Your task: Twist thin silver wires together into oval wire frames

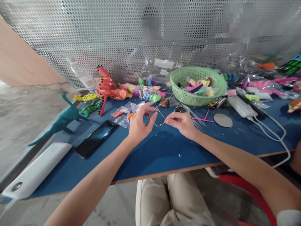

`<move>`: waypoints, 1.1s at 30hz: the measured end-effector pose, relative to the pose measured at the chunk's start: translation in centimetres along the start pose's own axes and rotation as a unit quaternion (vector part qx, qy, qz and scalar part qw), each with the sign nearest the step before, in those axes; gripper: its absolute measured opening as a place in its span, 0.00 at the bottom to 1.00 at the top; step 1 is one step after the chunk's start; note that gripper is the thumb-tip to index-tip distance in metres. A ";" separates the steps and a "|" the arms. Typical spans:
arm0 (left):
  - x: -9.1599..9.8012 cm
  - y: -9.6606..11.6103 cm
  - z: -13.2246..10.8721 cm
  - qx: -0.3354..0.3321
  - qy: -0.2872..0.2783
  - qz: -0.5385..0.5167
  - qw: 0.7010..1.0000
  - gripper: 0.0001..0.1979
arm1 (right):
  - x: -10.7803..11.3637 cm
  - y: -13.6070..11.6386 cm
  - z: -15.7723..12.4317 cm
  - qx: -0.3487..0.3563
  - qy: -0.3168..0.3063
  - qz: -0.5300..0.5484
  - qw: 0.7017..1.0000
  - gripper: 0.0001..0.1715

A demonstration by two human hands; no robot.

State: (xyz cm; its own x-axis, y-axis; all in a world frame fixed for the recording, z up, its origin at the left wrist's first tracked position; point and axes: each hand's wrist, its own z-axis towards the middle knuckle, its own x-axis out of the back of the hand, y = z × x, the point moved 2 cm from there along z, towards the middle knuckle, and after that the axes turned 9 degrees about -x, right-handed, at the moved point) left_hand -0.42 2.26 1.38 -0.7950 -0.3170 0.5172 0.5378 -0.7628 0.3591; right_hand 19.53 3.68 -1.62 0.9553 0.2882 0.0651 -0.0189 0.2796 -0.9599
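Observation:
A thin pale wire (161,125) is bent into crossing loops between my two hands, above the blue table. My right hand (180,123) pinches it between thumb and fingertips. My left hand (141,123) curls around its other side, thumb and fingers bent, with the wire running at the fingertips. Just behind the right hand lies a bundle of straight thin wires (196,117) on the table. Two crossed pink strips (204,119) rest beside that bundle. Small clear bags with orange pieces (118,113) lie behind and to the left of the left hand.
A green basket (198,99) of coloured clay pieces stands behind my hands. At left are a phone (96,138), a white power bank (37,169), a teal dinosaur (62,121) and a red-orange figure (105,86). At right, a grey disc (223,120) and cabled white power bank (242,106).

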 end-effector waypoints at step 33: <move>-1.7 -1.3 -0.3 0.039 -0.012 -0.091 0.995 0.24 | -0.4 -1.1 -0.8 0.085 -0.054 -0.062 0.993 0.06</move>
State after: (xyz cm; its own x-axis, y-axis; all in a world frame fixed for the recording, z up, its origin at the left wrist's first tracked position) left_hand 0.11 3.59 -0.20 -0.8746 -0.1645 0.4561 0.4072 -0.7597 0.5070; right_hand 19.38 2.50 -0.77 0.9166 0.3352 0.2181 0.0396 0.4666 -0.8836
